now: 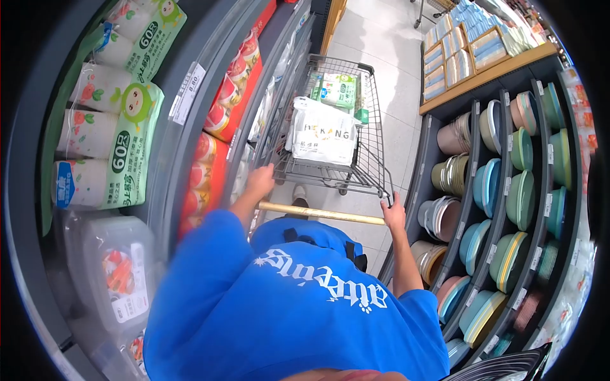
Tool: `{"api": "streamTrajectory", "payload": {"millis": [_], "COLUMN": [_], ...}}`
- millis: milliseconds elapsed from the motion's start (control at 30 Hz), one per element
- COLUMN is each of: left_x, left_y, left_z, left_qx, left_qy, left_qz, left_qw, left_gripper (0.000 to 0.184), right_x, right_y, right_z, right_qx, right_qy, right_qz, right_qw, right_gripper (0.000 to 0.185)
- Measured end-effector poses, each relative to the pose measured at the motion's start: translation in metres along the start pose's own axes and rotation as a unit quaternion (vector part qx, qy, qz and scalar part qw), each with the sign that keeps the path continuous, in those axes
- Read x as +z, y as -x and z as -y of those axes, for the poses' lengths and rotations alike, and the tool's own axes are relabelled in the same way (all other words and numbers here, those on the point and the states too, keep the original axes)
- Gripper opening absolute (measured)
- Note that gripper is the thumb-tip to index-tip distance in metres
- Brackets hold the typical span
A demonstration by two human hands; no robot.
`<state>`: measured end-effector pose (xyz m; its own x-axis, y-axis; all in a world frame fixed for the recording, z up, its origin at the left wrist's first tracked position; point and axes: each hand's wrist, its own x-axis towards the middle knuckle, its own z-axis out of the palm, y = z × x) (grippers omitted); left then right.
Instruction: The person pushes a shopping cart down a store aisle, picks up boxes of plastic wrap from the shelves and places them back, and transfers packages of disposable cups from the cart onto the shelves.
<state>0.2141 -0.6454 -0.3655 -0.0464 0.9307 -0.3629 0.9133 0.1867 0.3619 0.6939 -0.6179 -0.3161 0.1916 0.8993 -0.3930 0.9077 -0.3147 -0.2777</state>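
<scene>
A dark wire shopping cart (376, 120) stands in front of me, with a gold-coloured handlebar (321, 213) on my side. My left hand (259, 182) is closed on the cart's frame at its near left corner. On the other side, my right hand (395, 213) grips the frame by the near right corner, just beyond the bar's end. Inside the basket lies a white plastic package (323, 133) with dark and orange lettering. Behind it is a green and white pack (338, 90) with printed pictures.
Close on the left, a shelf holds green-labelled cup packs (105, 143), red packs (234, 89) and clear plastic boxes (117, 267). Stacked bowls and basins (486, 187) fill the right shelves. Folded towels (486, 47) sit in a wooden display beyond. Pale floor tiles (365, 35) run ahead.
</scene>
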Motion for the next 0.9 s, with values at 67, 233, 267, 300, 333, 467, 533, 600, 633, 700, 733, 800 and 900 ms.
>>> {"api": "streamTrajectory", "payload": {"millis": [67, 233, 267, 300, 333, 467, 533, 600, 633, 700, 733, 800, 900], "left_x": [0.007, 0.017, 0.018, 0.022, 0.025, 0.054, 0.062, 0.062, 0.061, 0.070, 0.074, 0.082, 0.101], "left_y": [0.020, 0.056, 0.061, 0.066, 0.072, 0.081, 0.090, 0.103, 0.112, 0.123, 0.132, 0.146, 0.165], "left_z": [0.003, 0.003, 0.004, 0.003, 0.004, 0.019, 0.022, 0.019, 0.016, 0.026, 0.031, 0.038, 0.047], "left_qx": [-0.007, 0.033, 0.053, 0.056, 0.052, 0.024, 0.010, 0.001, 0.007, 0.022, 0.028, 0.024, 0.009], "left_qy": [-0.005, -0.052, -0.069, -0.096, -0.106, -0.177, -0.200, -0.196, -0.193, -0.198, -0.201, -0.204, -0.202], "left_qz": [-0.006, -0.004, -0.017, -0.015, -0.014, 0.010, 0.027, 0.037, 0.026, 0.025, 0.026, 0.021, 0.027], "left_qw": [1.000, 0.998, 0.996, 0.994, 0.993, 0.984, 0.979, 0.980, 0.981, 0.980, 0.979, 0.978, 0.979], "left_gripper": [0.032, 0.033, 0.033, 0.033, 0.031, 0.022, 0.018, 0.017, 0.016, 0.015, 0.015, 0.015, 0.015], "right_x": [0.003, 0.020, 0.023, 0.024, 0.029, 0.038, 0.044, 0.053, 0.055, 0.059, 0.063, 0.073, 0.080], "right_y": [0.007, 0.032, 0.038, 0.045, 0.050, 0.078, 0.095, 0.105, 0.114, 0.130, 0.139, 0.152, 0.176], "right_z": [-0.003, -0.017, -0.016, -0.018, -0.021, -0.028, -0.027, -0.035, -0.036, -0.038, -0.040, -0.046, -0.054], "right_qx": [-0.013, -0.027, -0.027, -0.028, -0.029, -0.014, 0.019, 0.038, 0.052, 0.049, 0.048, 0.039, 0.041], "right_qy": [-0.001, 0.043, 0.039, 0.037, 0.034, 0.027, 0.032, 0.041, 0.043, 0.036, 0.032, 0.028, 0.024], "right_qz": [0.013, 0.014, 0.013, 0.011, 0.008, -0.002, -0.010, -0.015, -0.019, -0.015, -0.011, -0.017, -0.013], "right_qw": [1.000, 0.999, 0.999, 0.999, 0.999, 1.000, 0.999, 0.998, 0.998, 0.998, 0.998, 0.999, 0.999], "right_gripper": [0.075, 0.077, 0.076, 0.076, 0.075, 0.067, 0.055, 0.050, 0.044, 0.044, 0.044, 0.042, 0.041]}}
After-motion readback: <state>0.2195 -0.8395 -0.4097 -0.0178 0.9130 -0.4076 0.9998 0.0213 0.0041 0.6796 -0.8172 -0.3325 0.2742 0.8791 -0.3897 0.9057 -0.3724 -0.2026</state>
